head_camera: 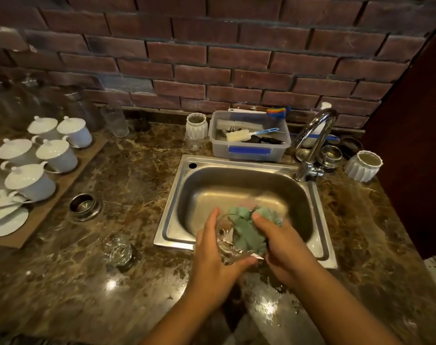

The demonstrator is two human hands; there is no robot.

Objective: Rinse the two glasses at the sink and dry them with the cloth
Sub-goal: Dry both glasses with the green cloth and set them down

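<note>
Over the front rim of the steel sink (239, 163), my left hand (213, 255) grips a clear glass (225, 245), tilted with its mouth towards the right. My right hand (282, 247) holds a green cloth (246, 232) that is pushed into the glass's mouth and bunched over my fingers. A second clear glass (117, 250) stands on the marble counter left of the sink, apart from both hands. The tap (314, 143) at the sink's back right shows no running water.
A clear plastic tub (249, 150) with brushes sits behind the sink. White lidded cups (52, 153) and saucers fill a wooden tray at the left. A small steel bowl (83, 205) lies between tray and sink. White ribbed jars (363, 166) and steel cups stand by the tap. The counter in front is wet.
</note>
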